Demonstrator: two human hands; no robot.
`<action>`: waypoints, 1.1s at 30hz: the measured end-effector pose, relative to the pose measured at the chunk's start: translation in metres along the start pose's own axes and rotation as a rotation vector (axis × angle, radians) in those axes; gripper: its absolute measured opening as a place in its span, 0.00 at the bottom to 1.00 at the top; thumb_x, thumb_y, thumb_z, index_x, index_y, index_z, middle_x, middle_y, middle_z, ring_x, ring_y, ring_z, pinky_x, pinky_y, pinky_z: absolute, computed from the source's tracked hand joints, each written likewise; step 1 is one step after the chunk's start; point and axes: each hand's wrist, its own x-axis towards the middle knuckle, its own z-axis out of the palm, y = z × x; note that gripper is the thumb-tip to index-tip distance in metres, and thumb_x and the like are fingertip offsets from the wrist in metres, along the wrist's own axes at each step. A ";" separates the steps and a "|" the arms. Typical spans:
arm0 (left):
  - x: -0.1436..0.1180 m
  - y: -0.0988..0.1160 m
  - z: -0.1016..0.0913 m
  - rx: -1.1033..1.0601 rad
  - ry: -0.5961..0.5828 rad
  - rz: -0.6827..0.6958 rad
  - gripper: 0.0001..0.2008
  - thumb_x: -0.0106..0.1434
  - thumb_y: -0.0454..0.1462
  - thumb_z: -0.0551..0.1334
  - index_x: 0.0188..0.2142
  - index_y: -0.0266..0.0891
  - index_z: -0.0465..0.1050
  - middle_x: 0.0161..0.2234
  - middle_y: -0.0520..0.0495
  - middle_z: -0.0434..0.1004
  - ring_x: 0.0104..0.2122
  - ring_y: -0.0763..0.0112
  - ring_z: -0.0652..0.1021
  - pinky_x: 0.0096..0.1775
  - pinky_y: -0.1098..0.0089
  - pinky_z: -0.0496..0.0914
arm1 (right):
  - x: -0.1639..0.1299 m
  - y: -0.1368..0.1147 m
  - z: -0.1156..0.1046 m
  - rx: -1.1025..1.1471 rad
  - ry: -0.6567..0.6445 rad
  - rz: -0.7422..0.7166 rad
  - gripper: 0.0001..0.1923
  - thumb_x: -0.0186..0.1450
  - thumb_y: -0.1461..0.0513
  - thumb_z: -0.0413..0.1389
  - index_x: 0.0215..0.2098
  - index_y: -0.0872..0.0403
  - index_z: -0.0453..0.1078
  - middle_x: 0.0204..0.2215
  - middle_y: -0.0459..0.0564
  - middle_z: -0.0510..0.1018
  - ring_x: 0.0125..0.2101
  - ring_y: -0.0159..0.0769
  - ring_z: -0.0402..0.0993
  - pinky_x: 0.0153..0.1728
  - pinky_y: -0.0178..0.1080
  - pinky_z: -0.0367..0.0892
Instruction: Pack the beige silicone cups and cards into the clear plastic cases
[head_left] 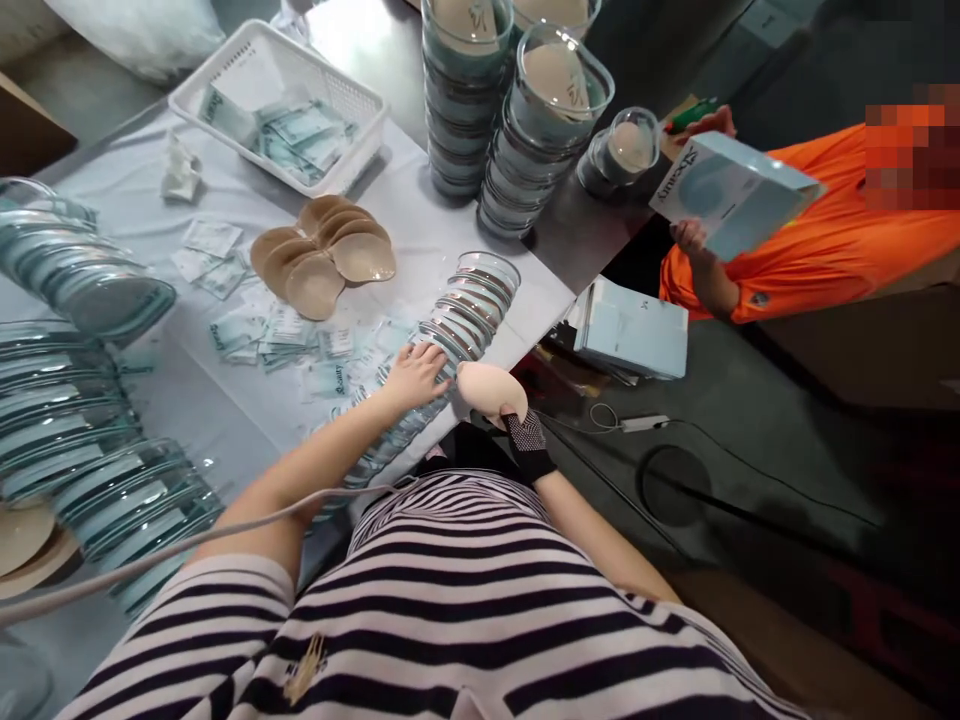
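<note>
My right hand [521,428], in a black dotted fingerless glove, grips a beige bra cup [491,388] by its lower edge, just off the table's edge. My left hand [418,376] is bare and lies with fingers spread on a long row of nested clear plastic shells [469,310]. The fingertips come close to the bra cup without clearly holding anything. Beyond that row, several tan bra cups [322,255] lie overlapped on the white cloth. Small printed packets [281,335] are scattered between them and my left forearm.
A white basket [367,135] holds more packets. Tall stacks of clear shells [517,170] stand at the back, more shells [67,420] at the left. A person in orange [810,220] holds a light-blue box [739,195] at the right. Flat blue boxes [637,325] sit below. A cable crosses my left arm.
</note>
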 end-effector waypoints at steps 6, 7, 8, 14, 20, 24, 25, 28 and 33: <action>0.002 -0.003 0.005 0.006 -0.023 -0.017 0.13 0.58 0.48 0.66 0.37 0.44 0.76 0.44 0.40 0.77 0.58 0.45 0.65 0.58 0.48 0.54 | 0.006 0.012 0.009 -0.210 0.007 -0.168 0.28 0.68 0.53 0.47 0.61 0.57 0.64 0.55 0.59 0.76 0.53 0.48 0.74 0.52 0.42 0.70; 0.003 -0.004 0.004 -0.004 -0.029 -0.011 0.12 0.58 0.48 0.66 0.35 0.43 0.76 0.41 0.40 0.77 0.57 0.45 0.66 0.58 0.48 0.54 | 0.008 0.014 0.013 -0.258 -0.007 -0.177 0.28 0.69 0.53 0.47 0.62 0.58 0.63 0.55 0.59 0.76 0.53 0.48 0.74 0.51 0.41 0.70; 0.004 -0.005 0.003 -0.019 -0.030 -0.001 0.12 0.57 0.48 0.67 0.34 0.42 0.76 0.39 0.40 0.77 0.55 0.45 0.67 0.58 0.47 0.55 | 0.011 0.014 0.018 -0.305 -0.017 -0.179 0.28 0.69 0.54 0.46 0.63 0.58 0.62 0.54 0.60 0.76 0.52 0.48 0.75 0.50 0.41 0.69; 0.006 -0.015 0.004 -0.159 -0.030 0.112 0.20 0.55 0.55 0.68 0.28 0.39 0.78 0.40 0.39 0.71 0.46 0.52 0.68 0.52 0.52 0.62 | 0.037 -0.016 0.052 -0.607 -0.125 -0.232 0.26 0.72 0.56 0.46 0.65 0.59 0.59 0.57 0.61 0.73 0.53 0.43 0.74 0.52 0.37 0.67; 0.006 -0.018 0.006 -0.227 -0.021 0.096 0.19 0.57 0.53 0.68 0.30 0.39 0.80 0.37 0.41 0.68 0.41 0.56 0.67 0.48 0.55 0.63 | 0.042 -0.033 0.036 -0.779 -0.120 -0.283 0.26 0.68 0.51 0.54 0.57 0.60 0.66 0.50 0.61 0.77 0.48 0.43 0.76 0.46 0.37 0.68; 0.006 -0.017 0.005 -0.251 -0.033 0.111 0.18 0.55 0.52 0.69 0.34 0.40 0.82 0.36 0.41 0.67 0.42 0.55 0.67 0.48 0.55 0.62 | 0.051 -0.027 0.035 -0.830 -0.182 -0.248 0.17 0.73 0.56 0.47 0.47 0.56 0.73 0.44 0.57 0.81 0.42 0.39 0.78 0.40 0.34 0.67; 0.006 -0.017 0.004 -0.250 -0.046 0.123 0.18 0.55 0.52 0.69 0.37 0.42 0.83 0.36 0.42 0.67 0.42 0.55 0.67 0.49 0.55 0.62 | 0.055 -0.027 0.041 -0.846 -0.213 -0.244 0.17 0.73 0.57 0.47 0.48 0.56 0.73 0.45 0.57 0.81 0.42 0.39 0.78 0.41 0.34 0.67; 0.006 -0.017 0.001 -0.246 -0.081 0.137 0.20 0.55 0.52 0.69 0.45 0.48 0.82 0.37 0.43 0.67 0.42 0.56 0.68 0.50 0.55 0.61 | 0.070 -0.034 0.060 -0.879 -0.304 -0.229 0.16 0.73 0.60 0.47 0.51 0.57 0.73 0.46 0.59 0.81 0.44 0.40 0.78 0.42 0.34 0.67; 0.006 -0.012 0.000 -0.210 -0.067 0.130 0.19 0.56 0.52 0.68 0.41 0.44 0.82 0.38 0.43 0.69 0.43 0.55 0.68 0.51 0.54 0.60 | 0.083 -0.052 0.072 -0.896 -0.388 -0.226 0.13 0.69 0.62 0.54 0.49 0.56 0.75 0.42 0.59 0.82 0.41 0.44 0.79 0.42 0.39 0.69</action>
